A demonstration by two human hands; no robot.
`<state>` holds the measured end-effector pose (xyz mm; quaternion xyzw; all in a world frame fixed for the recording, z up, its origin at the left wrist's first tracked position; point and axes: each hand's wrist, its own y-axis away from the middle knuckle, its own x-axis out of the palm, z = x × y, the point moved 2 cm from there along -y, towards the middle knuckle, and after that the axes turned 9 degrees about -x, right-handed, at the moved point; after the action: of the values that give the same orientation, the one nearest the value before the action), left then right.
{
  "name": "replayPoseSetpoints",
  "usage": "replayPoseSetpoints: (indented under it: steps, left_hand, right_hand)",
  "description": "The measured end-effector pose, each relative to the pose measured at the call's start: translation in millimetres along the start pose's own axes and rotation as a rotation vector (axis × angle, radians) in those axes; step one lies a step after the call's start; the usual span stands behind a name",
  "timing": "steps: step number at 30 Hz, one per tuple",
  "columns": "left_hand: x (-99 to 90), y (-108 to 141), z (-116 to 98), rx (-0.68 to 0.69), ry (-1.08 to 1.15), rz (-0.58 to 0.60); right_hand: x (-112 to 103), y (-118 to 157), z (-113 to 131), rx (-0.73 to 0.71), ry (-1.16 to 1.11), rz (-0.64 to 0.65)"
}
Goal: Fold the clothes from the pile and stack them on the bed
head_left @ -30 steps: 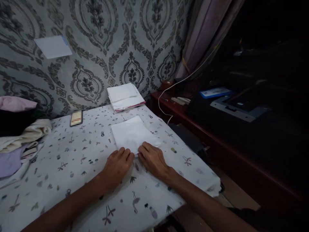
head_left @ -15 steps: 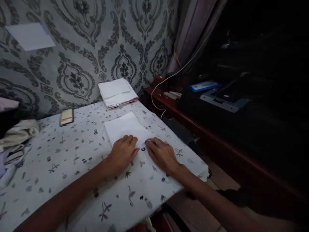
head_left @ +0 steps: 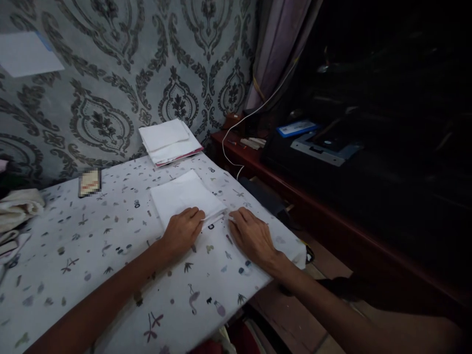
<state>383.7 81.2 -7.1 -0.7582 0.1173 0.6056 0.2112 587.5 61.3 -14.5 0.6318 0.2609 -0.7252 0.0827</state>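
Note:
A white folded cloth (head_left: 184, 194) lies flat on the patterned table cover, its layered edge facing me. My left hand (head_left: 186, 226) is closed at the near edge of this cloth, thumb and curled fingers gripping it. At the cloth's right corner is my right hand (head_left: 250, 233), fingers bent and pressed together; a sliver of white shows at its fingertips, though the grip itself is mostly hidden. Behind, close to the wall, a stack of folded white cloths (head_left: 165, 137) shows a pinkish-red layer along its bottom edge.
The table cover (head_left: 110, 275) has small printed figures. A phone-like object with a blurred screen (head_left: 90, 182) lies at the left, beside crumpled clothes (head_left: 20, 209). On the right, a dark red wooden ledge (head_left: 280, 172) runs past the table, with a white cable (head_left: 225, 142) hanging over it.
The cloth's near right part, bunched up between my hands before, now lies flatter with its layered edge showing. My hands are slightly farther apart. The whole view has shifted a little.

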Motion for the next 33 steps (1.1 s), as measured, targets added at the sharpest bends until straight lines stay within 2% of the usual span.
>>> replayPoseSetpoints:
  steps: [3, 6, 9, 11, 15, 18, 21, 26, 30, 33]
  left_hand:
    - [1.3, 2.4, -1.3, 0.028, 0.037, -0.034]
    - [0.8, 5.2, -3.1, 0.085, 0.021, -0.002]
    - [-5.3, -7.2, 8.0, 0.069, 0.084, 0.039]
    - [-11.8, -31.4, 27.2, -0.037, 0.158, 0.010]
    - [-14.8, -105.5, 75.9, -0.351, 0.146, -0.076]
    - [-1.1, -152.4, 95.8, -0.441, 0.109, -0.043]
    - [18.0, -174.7, 100.0, -0.473, 0.082, 0.011]
    - [32.6, -182.0, 93.7, -0.520, 0.045, 0.003]
    - [26.0, -175.3, 89.0, -0.509, 0.066, -0.021]
    - [17.9, -153.8, 94.0, -0.479, 0.101, -0.043]
  right_hand:
    - [0.9, -11.0, 2.5, -0.014, 0.008, -0.039]
    - [2.5, -22.7, 3.6, -0.028, 0.019, 0.022]
    - [2.2, -25.6, 1.1, -0.059, 0.026, 0.029]
    - [1.4, -25.3, -0.7, -0.083, 0.004, -0.033]
    - [6.2, -29.6, 5.4, -0.180, -0.104, -0.185]
    - [20.9, -31.2, 16.2, -0.284, -0.112, -0.161]
    - [37.3, -23.4, 21.9, -0.305, -0.078, -0.089]
    - [47.0, -9.4, 20.7, -0.316, -0.066, -0.064]
    - [48.1, -10.0, 18.9, -0.301, -0.087, -0.095]
    - [48.8, -11.8, 18.8, -0.315, -0.096, -0.103]
